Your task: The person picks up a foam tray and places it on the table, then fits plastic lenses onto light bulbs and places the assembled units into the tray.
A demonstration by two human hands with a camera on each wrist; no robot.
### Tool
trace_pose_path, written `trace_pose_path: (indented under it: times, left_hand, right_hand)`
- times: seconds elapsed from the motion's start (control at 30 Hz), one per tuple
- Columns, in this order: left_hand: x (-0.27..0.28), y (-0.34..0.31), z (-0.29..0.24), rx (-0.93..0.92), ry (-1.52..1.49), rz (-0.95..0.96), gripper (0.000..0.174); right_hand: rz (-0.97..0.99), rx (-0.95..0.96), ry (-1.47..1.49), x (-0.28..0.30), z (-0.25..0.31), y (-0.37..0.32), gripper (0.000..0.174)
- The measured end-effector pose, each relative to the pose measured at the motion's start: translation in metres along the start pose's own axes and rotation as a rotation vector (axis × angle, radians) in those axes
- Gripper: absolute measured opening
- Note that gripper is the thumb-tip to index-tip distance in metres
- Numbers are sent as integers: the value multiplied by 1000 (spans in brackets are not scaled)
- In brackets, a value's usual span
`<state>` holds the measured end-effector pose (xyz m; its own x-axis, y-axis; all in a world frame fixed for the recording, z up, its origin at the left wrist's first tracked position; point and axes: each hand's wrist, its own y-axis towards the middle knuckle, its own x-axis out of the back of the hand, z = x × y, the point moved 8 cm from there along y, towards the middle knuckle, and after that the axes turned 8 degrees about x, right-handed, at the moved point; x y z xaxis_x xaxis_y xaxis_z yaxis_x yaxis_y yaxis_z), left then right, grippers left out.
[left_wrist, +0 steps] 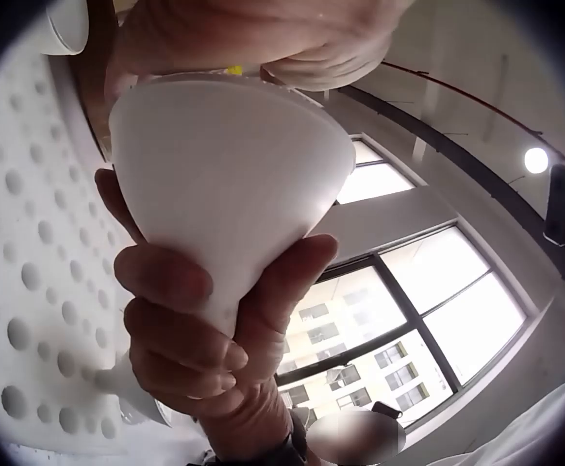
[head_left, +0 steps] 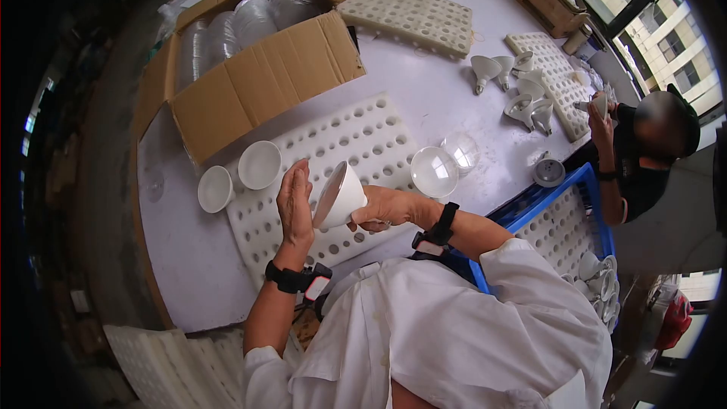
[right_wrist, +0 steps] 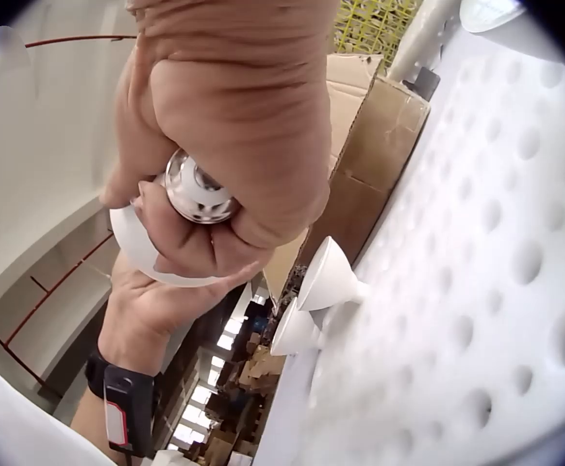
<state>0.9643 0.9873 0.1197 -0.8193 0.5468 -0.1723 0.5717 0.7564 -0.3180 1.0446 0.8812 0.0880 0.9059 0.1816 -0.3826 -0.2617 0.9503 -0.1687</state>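
Gripping a white cone-shaped plastic lamp housing (head_left: 341, 195) at its narrow end with the right hand (head_left: 382, 210), with fingers curled round the silver metal screw base (right_wrist: 197, 189). Pressing the left hand (head_left: 294, 204), flat and straight-fingered, against the wide mouth. Held tilted above the white foam tray with round holes (head_left: 363, 132) on the white worktop (head_left: 439, 98). At the tray's left edge, 2 more white cones (head_left: 260, 164), mouths up. Just right of the tray, 2 clear plastic domes (head_left: 434, 171).
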Motion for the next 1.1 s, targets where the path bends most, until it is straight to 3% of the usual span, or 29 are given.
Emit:
trace_pose_path:
  times: [0.1, 0.13, 0.17, 0.23, 0.27, 0.37, 0.47, 0.53, 0.57, 0.63, 0.67, 0.7, 0.77, 0.8, 0.83, 0.87, 0.97, 1.0, 1.1]
  left_hand:
    - [6, -3, 18, 146, -70, -15, 51]
    - [4, -6, 32, 319, -150, -4, 53]
    - [3, -8, 30, 318, -151, -4, 53]
    - [-28, -22, 44, 601, -403, 331, 57]
    - [-35, -25, 46, 632, -431, 417, 59]
    - [-46, -25, 41, 599, -485, 565, 58]
    - [-43, -25, 45, 660, -520, 429, 58]
    - [-44, -27, 48, 669, -519, 421, 57]
    - [-43, -28, 50, 677, -517, 411, 57]
    - [-43, -29, 58, 667, -492, 447, 58]
    - [-45, -29, 62, 657, -474, 486, 59]
    - [-44, -28, 68, 659, -471, 485, 59]
    - [-42, -20, 78, 578, -465, 461, 62]
    - [-42, -17, 81, 556, -457, 490, 60]
    - [-41, -14, 86, 560, -452, 494, 60]
    - [-37, -5, 84, 464, -499, 442, 59]
    - [-8, 34, 79, 272, -536, 175, 53]
    - [3, 49, 77, 238, -511, 103, 51]
    - [29, 93, 73, 101, -439, -120, 52]
  right_hand:
    - [13, 101, 256, 2, 2, -4, 58]
    - [14, 117, 371, 3, 3, -4, 60]
    - [14, 117, 370, 8, -4, -4, 60]
    - [41, 52, 542, 12, -17, -4, 63]
    - [44, 48, 540, 15, -22, -4, 63]
    - [-25, 117, 492, 11, -1, -8, 59]
    - [-92, 49, 284, 18, -3, -14, 55]
    - [-193, -46, -241, 29, -4, -20, 50]
    - [-192, -42, -238, 28, -4, -24, 50]
    - [-314, 160, -793, 30, 20, -32, 50]
    - [-299, 12, -971, 32, 14, -34, 53]
    - [-300, 13, -968, 32, 12, -33, 53]
    - [-300, -110, -1264, 35, 5, -33, 58]
    - [-305, -111, -1260, 35, 4, -36, 58]
    - [-377, 6, -1352, 34, 16, -41, 57]
    - [-460, 123, -1438, 34, 30, -50, 56]
    - [-563, 218, -1330, 45, 55, -78, 53]
    - [-628, 365, -1330, 47, 67, -91, 49]
    - [-701, 264, -1202, 71, 73, -124, 44]
